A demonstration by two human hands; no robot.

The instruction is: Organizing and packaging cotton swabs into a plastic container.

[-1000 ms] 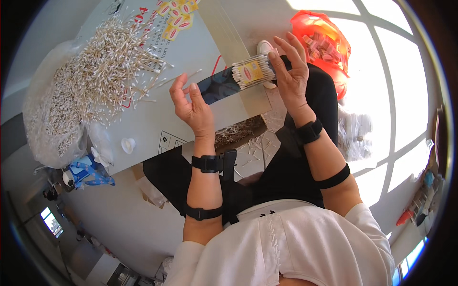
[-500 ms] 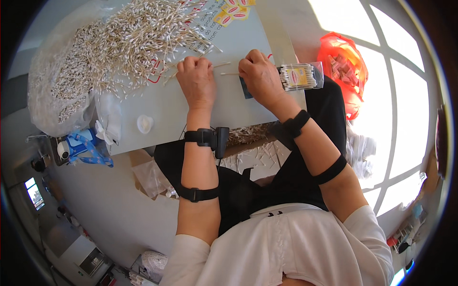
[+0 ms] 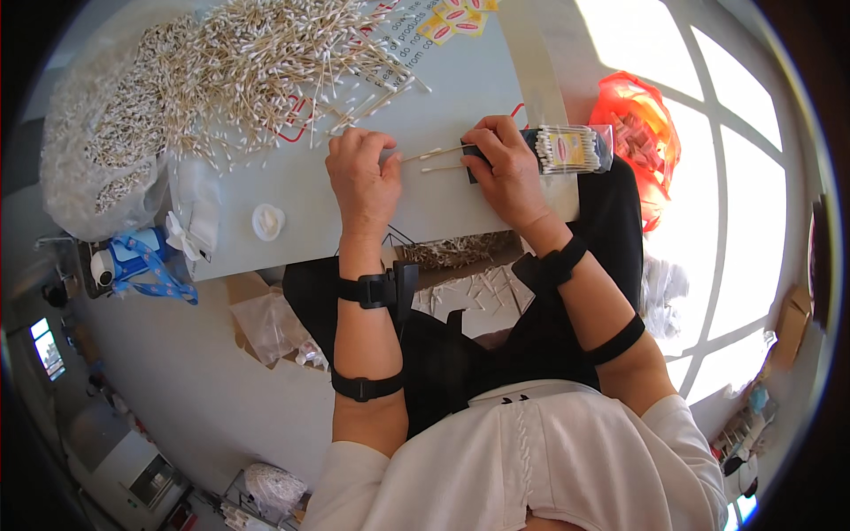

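- The grey worktop spans the upper left, its right edge passing beneath the packet of swabs.
- A heap of cotton swabs covers its far left part, spilling from beside a clear plastic bag that is also filled with swabs.
- A red plastic bag stands open to the right, beyond the worktop, with pinkish pieces inside.
- The left hand is above the worktop, fingers curled; whether they pinch a swab I cannot tell.
- The right hand is bent over a dark strip, its fingertips beside swab ends; whether they grip any I cannot tell.
- A blue-and-white bottle with a patterned strap is off the worktop's near-left corner.
- The clear packet of swabs, yellow-labelled, lies just right of the right hand.
- Yellow cards lie at the far side.
- A small white cup sits near the front edge.
- Loose swabs lie between the hands.
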